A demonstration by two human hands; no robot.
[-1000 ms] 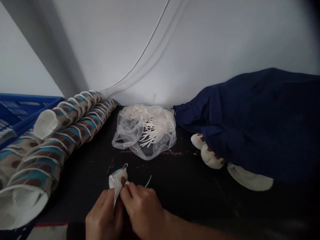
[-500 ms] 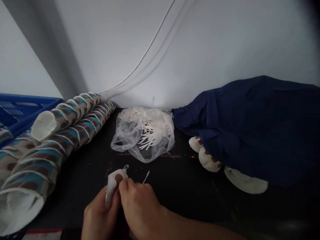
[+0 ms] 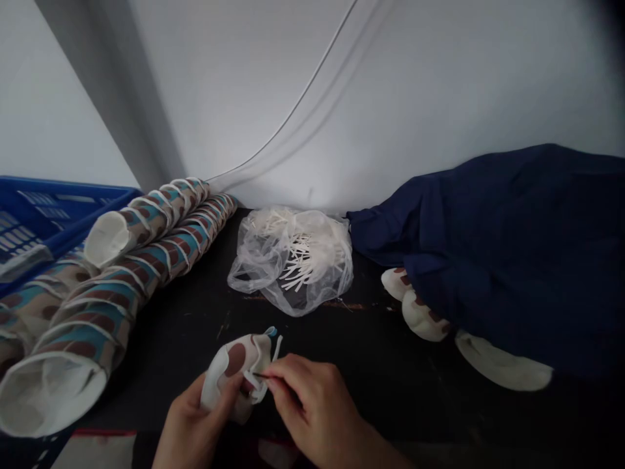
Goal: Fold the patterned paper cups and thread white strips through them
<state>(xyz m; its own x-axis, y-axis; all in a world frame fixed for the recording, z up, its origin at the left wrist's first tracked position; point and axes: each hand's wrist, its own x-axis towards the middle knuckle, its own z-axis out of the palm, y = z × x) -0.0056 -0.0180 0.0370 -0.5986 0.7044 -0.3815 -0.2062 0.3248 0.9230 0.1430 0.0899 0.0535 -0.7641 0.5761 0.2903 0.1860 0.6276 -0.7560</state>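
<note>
My left hand [image 3: 195,417] is closed round the edge of a small white cloth piece [image 3: 234,355] with brown dots and a little blue loop at its top. The fingers of my right hand [image 3: 312,397] pinch a thin dark pointed tool [image 3: 260,375], whose kind I cannot make out. Its tip touches the right side of the cloth, at a curled white band. A narrow white strip [image 3: 278,348] sticks up just beyond my right fingers; its lower end is hidden.
A clear plastic bag [image 3: 263,277] of white strips lies ahead on the black table [image 3: 195,352]. Long stacks of nested dotted cloth pieces [image 3: 105,303] lie left, beside a blue crate [image 3: 63,208]. Navy cloth [image 3: 498,260] covers more white pieces [image 3: 422,319] at right.
The cloth piece has turned and opened out, showing more of its side. My right hand has moved right, away from my left, and the dark tool now shows. The whole view has shifted slightly.
</note>
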